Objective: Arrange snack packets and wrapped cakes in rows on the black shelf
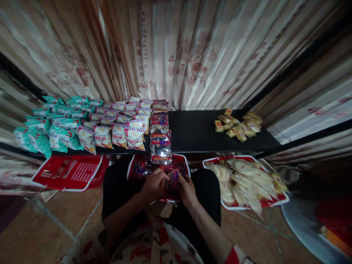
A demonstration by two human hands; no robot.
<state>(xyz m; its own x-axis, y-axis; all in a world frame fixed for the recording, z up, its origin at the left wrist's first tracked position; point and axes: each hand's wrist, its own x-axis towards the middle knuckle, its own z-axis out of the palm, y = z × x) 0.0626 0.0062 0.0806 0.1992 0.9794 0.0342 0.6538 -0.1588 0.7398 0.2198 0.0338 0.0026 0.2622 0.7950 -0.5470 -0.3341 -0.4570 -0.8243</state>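
Note:
Over a red basket (186, 161) between the knees, my two hands grip a dark red and purple snack packet (173, 179). My left hand (155, 185) has its fingers closed at the packet's left side. On the other side my right hand (187, 189) pinches it with thumb and fingers. More dark red packets (140, 168) lie inside the basket. Just beyond, a column of similar packets (161, 150) lies overlapping on the black shelf (192, 134), its nearest one at the front edge.
White snack bags (119, 135) and teal bags (62, 137) stand in rows at left. Small yellow packets (242, 130) lie at the shelf's right. A basket of pale clear-wrapped packs (247, 179) stands at right, a red basket (68, 172) at left. Curtains (176, 51) hang behind.

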